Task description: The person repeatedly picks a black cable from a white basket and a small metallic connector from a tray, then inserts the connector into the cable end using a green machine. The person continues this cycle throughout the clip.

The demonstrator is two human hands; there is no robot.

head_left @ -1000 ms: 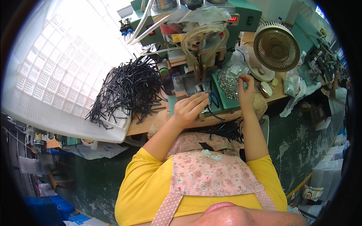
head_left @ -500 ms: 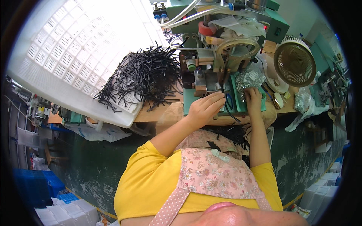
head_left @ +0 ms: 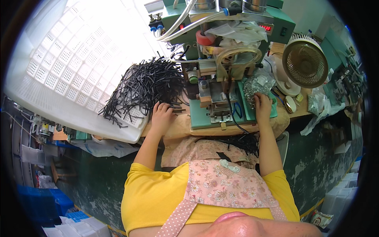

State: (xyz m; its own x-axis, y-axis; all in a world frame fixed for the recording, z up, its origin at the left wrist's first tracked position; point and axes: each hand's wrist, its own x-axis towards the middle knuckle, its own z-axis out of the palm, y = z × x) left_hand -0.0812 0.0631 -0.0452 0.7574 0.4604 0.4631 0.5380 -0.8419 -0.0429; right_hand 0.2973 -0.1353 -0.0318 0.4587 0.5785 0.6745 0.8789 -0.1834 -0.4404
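Black strips (head_left: 148,87) are best lifted singly by the left hand (head_left: 162,117), metal pieces (head_left: 249,91) by the right hand (head_left: 263,106); whether either grips anything cannot be told

Round fan (head_left: 304,63) stands upper right, blue bins (head_left: 36,199) sit lower left near white boxes (head_left: 81,229), pale boxes (head_left: 341,199) sit lower right, scuffed green floor (head_left: 98,183) between.
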